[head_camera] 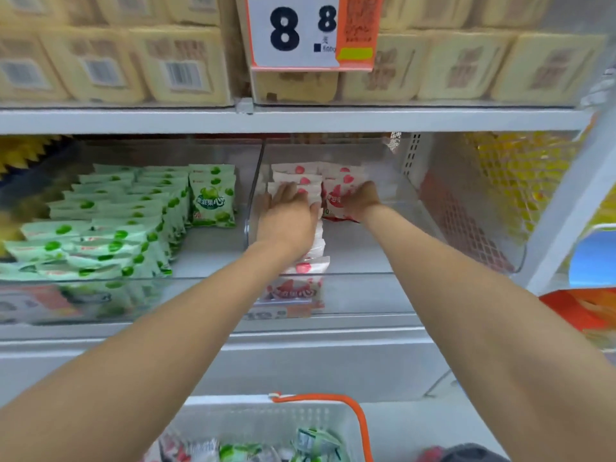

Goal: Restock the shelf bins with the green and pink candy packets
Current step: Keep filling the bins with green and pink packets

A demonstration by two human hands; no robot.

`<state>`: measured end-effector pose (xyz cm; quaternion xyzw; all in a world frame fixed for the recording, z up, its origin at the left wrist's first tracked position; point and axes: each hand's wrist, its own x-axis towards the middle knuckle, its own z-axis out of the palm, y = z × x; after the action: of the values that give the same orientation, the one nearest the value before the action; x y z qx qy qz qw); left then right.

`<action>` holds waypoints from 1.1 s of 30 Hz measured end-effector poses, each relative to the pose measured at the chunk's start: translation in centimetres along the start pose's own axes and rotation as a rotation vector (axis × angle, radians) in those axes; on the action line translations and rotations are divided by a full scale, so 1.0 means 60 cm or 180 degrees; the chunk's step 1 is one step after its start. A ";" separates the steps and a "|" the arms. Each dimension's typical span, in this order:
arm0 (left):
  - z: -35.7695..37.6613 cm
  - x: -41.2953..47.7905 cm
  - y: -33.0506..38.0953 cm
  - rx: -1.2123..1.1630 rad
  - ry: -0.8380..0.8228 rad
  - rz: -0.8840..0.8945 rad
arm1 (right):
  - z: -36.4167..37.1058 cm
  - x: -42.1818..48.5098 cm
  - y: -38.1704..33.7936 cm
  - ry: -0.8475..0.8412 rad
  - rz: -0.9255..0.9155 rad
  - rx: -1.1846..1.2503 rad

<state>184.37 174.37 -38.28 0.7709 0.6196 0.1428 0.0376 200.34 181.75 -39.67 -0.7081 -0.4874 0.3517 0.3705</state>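
Two clear shelf bins sit side by side. The left bin (213,281) holds several rows of green candy packets (110,228). The right bin (433,271) holds a row of pink candy packets (310,265) along its left side. My left hand (288,215) lies flat with spread fingers on top of that pink row. My right hand (361,198) grips an upright pink packet (333,201) at the back of the bin. A white basket (266,415) with an orange handle, below, holds loose green and pink packets (240,450).
Cream-coloured boxes (173,65) fill the upper shelf behind a price sign (293,31) reading 8.8. A mesh divider (500,195) with yellow goods behind it borders the pink bin's right. Orange packaging (586,311) sits at the far right.
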 end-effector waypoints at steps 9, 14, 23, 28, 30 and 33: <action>0.014 0.007 -0.005 0.0227 0.0172 0.0087 | 0.018 0.031 0.017 0.0290 -0.0189 -0.0499; 0.012 0.006 -0.005 0.0184 0.0183 0.0114 | -0.006 0.009 0.019 0.0060 -0.0101 -0.0389; -0.057 -0.069 0.023 -0.1038 0.0698 0.0082 | -0.057 -0.169 -0.004 0.0550 -0.1128 -0.1260; -0.059 -0.199 0.018 -0.1589 0.0772 0.0153 | -0.024 -0.323 0.017 0.0843 -0.2257 -0.1197; -0.039 -0.251 0.004 -0.1749 0.0628 -0.0074 | 0.008 -0.379 0.048 0.0706 -0.2442 -0.1110; 0.010 -0.327 -0.030 -0.1912 0.0240 -0.0466 | 0.073 -0.438 0.122 0.0068 -0.2097 -0.1286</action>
<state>179.05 155.90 -42.71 0.6728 0.6045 0.3449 0.2508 192.42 155.70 -44.51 -0.5759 -0.7444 0.1034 0.3218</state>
